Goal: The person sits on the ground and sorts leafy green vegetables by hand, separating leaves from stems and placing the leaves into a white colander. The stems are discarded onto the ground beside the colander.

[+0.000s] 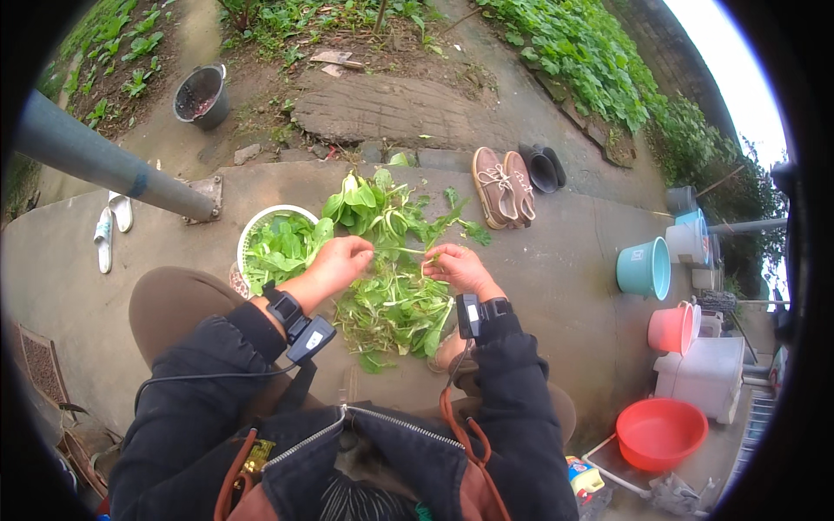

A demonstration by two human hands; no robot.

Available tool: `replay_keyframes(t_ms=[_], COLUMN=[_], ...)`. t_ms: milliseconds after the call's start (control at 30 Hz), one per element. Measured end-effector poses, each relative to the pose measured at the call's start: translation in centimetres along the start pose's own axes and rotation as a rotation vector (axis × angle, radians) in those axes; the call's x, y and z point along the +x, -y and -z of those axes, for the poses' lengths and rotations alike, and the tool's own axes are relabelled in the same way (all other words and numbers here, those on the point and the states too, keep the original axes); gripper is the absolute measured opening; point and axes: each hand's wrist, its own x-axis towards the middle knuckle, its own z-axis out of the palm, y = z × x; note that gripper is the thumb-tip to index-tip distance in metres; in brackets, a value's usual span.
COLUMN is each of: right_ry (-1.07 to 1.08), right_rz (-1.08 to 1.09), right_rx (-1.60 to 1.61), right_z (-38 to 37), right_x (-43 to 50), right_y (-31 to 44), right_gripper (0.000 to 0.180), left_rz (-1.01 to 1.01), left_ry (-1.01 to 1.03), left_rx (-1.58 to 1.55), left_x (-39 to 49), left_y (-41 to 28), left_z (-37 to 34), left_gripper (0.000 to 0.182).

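Observation:
My right hand (459,268) pinches a thin pale-green stem (405,250) of a leafy vegetable between thumb and fingers. The stem reaches across to the fingertips of my left hand (342,260), which are drawn together; whether they grip it is unclear. Just left of that hand, a white plastic basket (244,233) holds loose green leaves (280,242). Beneath and between both hands lies a heap of stems and trimmed leaves (391,309) on the concrete. Beyond my hands is a pile of whole leafy greens (365,202), with roots not visible.
Brown lace-up shoes (498,189) and dark boots (542,168) stand beyond, to the right. A metal post (124,166) rises at left near white slippers (104,234). A black bucket (203,98) sits by garden beds. Right are a teal bucket (642,267) and red basin (661,433).

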Motion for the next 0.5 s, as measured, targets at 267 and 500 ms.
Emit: replay_keyframes(t_ms=[267,500], right_ry=[-0.261,-0.261], right_rz=[0.255,0.378], right_rx=[-0.486,-0.366], right_z=[-4.4,-7.8], right_x=[-9.0,-9.9], right_y=[0.4,-2.0], right_gripper=[0.026,0.027], left_rz=[-0.128,0.093], left_ry=[0.135,0.272], left_rx=[-0.118,-0.38], left_x=[1.2,-0.8], left_y=[-2.6,-4.0], left_z=[-3.7,-5.5], left_gripper=[0.027,0.031])
